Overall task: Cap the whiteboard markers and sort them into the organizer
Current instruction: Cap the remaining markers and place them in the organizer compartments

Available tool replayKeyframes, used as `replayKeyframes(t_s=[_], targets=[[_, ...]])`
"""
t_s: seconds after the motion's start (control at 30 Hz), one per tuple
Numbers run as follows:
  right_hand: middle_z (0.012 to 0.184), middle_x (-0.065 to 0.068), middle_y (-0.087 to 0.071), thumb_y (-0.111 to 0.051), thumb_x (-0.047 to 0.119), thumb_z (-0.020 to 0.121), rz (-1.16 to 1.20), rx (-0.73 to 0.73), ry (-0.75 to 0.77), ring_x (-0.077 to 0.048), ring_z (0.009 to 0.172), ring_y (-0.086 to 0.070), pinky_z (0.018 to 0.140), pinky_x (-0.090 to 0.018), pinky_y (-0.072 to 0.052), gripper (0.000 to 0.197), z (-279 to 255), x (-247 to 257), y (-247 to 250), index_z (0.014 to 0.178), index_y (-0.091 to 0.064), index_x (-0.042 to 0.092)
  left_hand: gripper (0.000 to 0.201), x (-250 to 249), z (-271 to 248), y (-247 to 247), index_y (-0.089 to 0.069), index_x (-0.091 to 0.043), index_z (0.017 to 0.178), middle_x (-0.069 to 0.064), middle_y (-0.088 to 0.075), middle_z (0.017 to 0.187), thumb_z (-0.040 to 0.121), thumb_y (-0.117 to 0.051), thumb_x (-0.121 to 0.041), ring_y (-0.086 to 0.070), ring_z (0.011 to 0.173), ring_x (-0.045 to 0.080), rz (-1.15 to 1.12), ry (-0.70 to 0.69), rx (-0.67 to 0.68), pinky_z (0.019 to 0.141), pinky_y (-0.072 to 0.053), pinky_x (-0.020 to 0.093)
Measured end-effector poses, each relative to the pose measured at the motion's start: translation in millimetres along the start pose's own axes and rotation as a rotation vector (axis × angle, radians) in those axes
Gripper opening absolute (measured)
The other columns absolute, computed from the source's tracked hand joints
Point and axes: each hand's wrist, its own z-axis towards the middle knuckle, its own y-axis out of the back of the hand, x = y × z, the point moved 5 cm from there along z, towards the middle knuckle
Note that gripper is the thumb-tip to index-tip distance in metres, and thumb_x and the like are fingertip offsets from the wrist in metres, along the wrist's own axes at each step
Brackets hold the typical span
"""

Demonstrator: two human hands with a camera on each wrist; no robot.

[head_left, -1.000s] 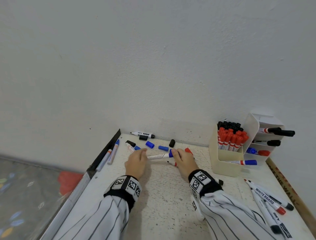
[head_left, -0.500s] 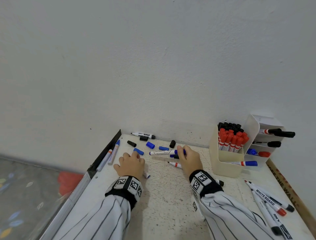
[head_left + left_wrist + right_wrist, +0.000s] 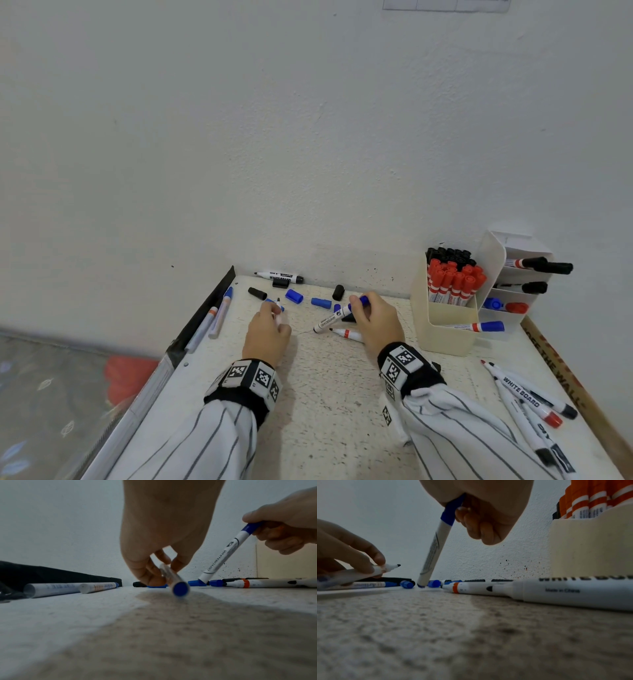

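Note:
My right hand [image 3: 358, 308] grips a blue-capped whiteboard marker [image 3: 337, 315] by its cap. The marker is tilted, with its tail end resting on the table; the right wrist view shows the blue-capped marker [image 3: 435, 547] standing steeply. My left hand [image 3: 274, 315] pinches an uncapped marker, tip pointing away toward the wall; the left wrist view shows its blue tail end [image 3: 180, 589]. Loose blue caps [image 3: 294, 296] and black caps [image 3: 338, 292] lie by the wall. The cream organizer [image 3: 445, 325] at the right holds several red and black markers.
An uncapped red marker [image 3: 347, 334] lies just under my right hand. An uncapped black marker [image 3: 279, 277] lies along the wall. Two thin pens [image 3: 219, 315] rest by the table's left edge. Several markers [image 3: 527, 401] lie at the front right, and a white tiered rack [image 3: 507, 274] stands behind the organizer.
One second ago both hands held the blue marker. The left hand then let go and took up an uncapped marker. The right hand raised the capped end, tilting the marker.

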Motion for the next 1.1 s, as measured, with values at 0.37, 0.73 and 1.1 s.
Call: replayKeyframes(t_s=[0.37, 0.73, 1.1], targets=[[0.072, 0.002, -0.048, -0.048, 0.017, 0.094, 0.100, -0.453, 0.132, -0.004, 0.062, -0.043, 0.058, -0.012, -0.033, 0.010, 5, 13, 126, 0.086, -0.047, 0.013, 0.030, -11, -8, -3, -0.044, -0.012, 0.122, 0.003, -0.053, 0.104, 0.093, -0.050, -0.009, -0.052, 0.079, 0.012, -0.210, -0.030, 0.057, 0.064, -0.042, 0.018], [0.106, -0.016, -0.051, -0.052, 0.011, 0.092, -0.150, -0.457, -0.053, -0.014, 0.087, -0.044, 0.076, -0.017, -0.032, 0.019, -20, -43, 174, 0.106, -0.056, -0.002, 0.035, -13, -12, 0, -0.045, -0.012, 0.121, 0.011, -0.054, 0.119, 0.088, -0.056, -0.006, -0.053, 0.090, 0.019, -0.227, -0.025, 0.064, 0.079, -0.051, 0.035], [0.109, -0.012, -0.055, -0.048, 0.021, 0.092, -0.503, -0.338, -0.354, -0.030, 0.094, -0.053, 0.073, -0.034, -0.044, 0.022, -21, -66, 177, 0.111, -0.055, 0.013, 0.034, -13, -11, 1, -0.045, -0.012, 0.122, 0.011, -0.055, 0.116, 0.089, -0.055, -0.007, -0.051, 0.091, 0.017, -0.237, -0.008, 0.046, 0.086, -0.049, 0.038]])
